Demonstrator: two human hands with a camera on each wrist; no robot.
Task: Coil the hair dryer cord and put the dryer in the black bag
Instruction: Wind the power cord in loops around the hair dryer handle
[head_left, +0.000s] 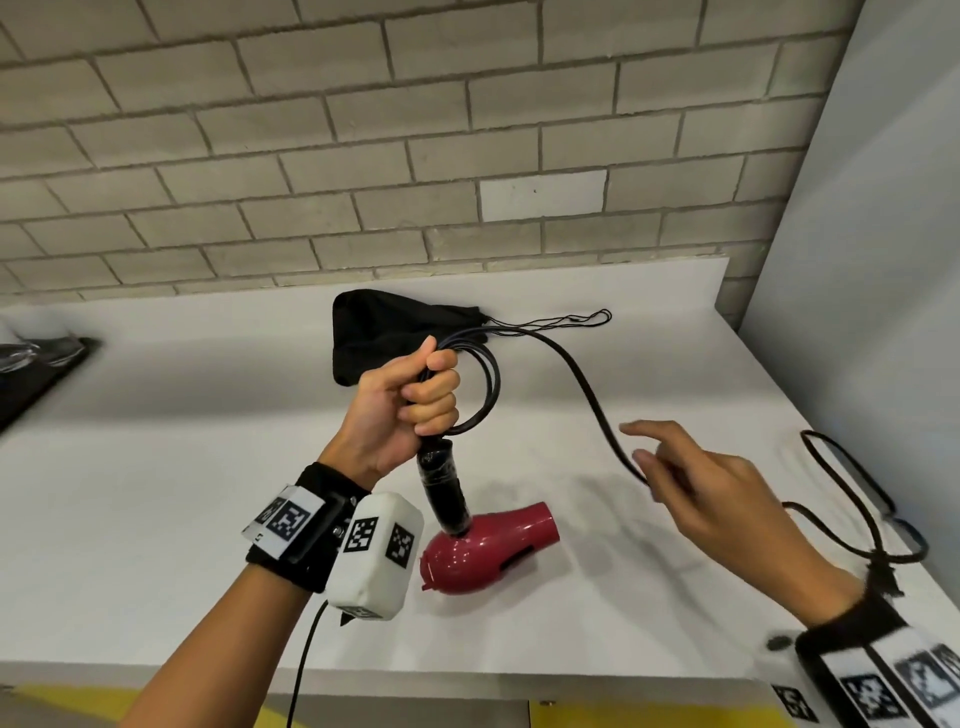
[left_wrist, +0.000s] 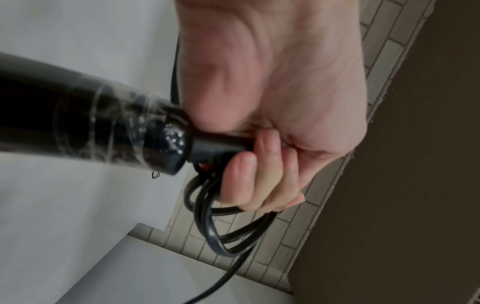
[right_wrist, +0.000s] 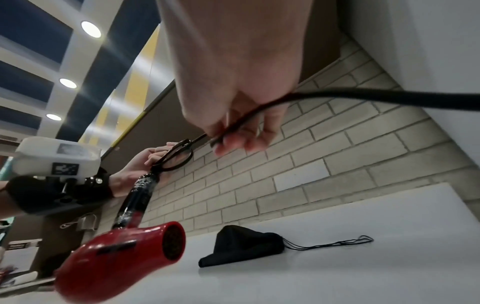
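Note:
My left hand (head_left: 415, 395) is fisted round several black cord loops (head_left: 480, 384) and the cord end of the dryer's black handle (head_left: 444, 488). The red hair dryer (head_left: 488, 551) hangs nozzle-right just over the white counter (head_left: 156, 493). In the left wrist view the fingers (left_wrist: 259, 174) curl round the coil (left_wrist: 221, 236) at the handle (left_wrist: 78, 123). The free cord (head_left: 587, 384) runs right to my right hand (head_left: 691, 478), which pinches it with the index finger stretched out; the right wrist view shows the cord (right_wrist: 389, 98) crossing the fingers (right_wrist: 233, 139). The black bag (head_left: 384, 332) lies behind my left hand.
The bag's drawstrings (head_left: 561, 319) trail right along the brick wall (head_left: 363, 156). More slack cord (head_left: 852, 499) loops over the counter's right edge beside a white side wall (head_left: 883, 208). Dark objects (head_left: 41, 358) sit at the far left.

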